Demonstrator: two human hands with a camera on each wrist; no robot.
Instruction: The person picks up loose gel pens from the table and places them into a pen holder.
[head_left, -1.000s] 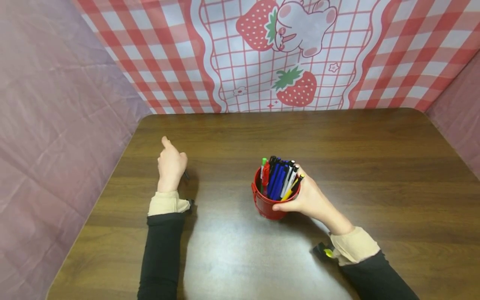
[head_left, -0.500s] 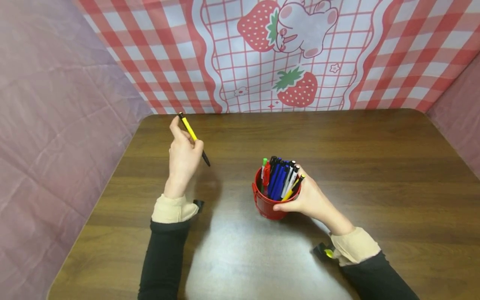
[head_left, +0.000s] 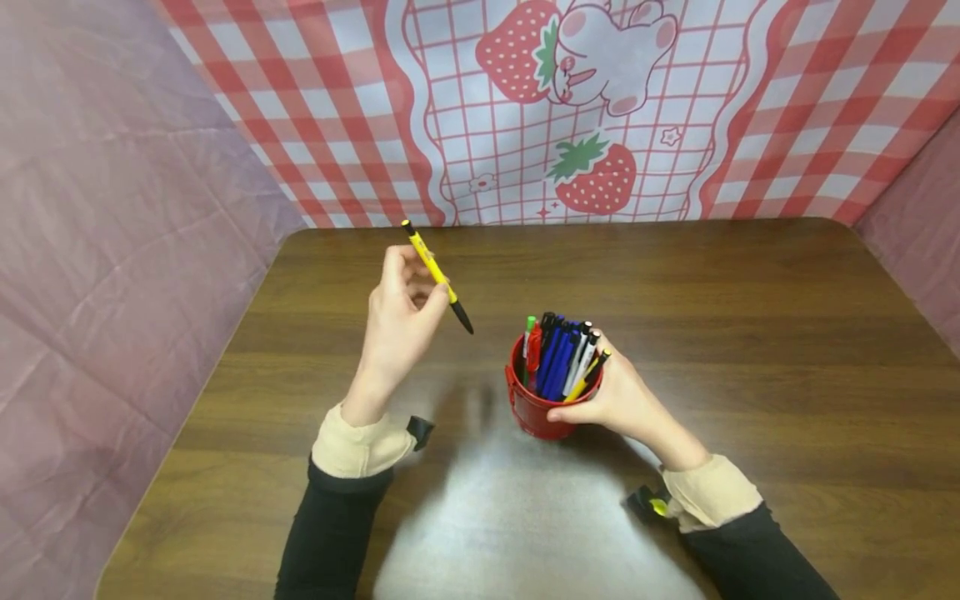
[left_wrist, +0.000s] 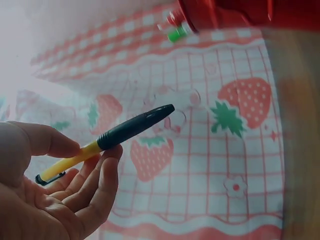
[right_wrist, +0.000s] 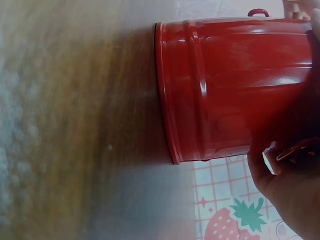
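Observation:
Held up over the left half of the table, a yellow pen with a black grip is pinched between the thumb and fingers of my left hand. Its dark tip slants down toward the red bucket. In the left wrist view the pen crosses above the curled fingers. My right hand grips the bucket's right side, thumb in front, fingers behind and partly hidden. Blue pens stand in the bucket with red, green-topped, black, white and yellow ones. The bucket stands upright on the table in the right wrist view.
The wooden table reaches back to a red-and-white checked cloth with strawberries. A pink cloth hangs along the left side. Small black wrist-worn pieces show beside both cuffs.
My left hand has risen from the table's left side, bringing the yellow pen into view, and moved right toward the bucket. My right hand and the bucket have stayed in place.

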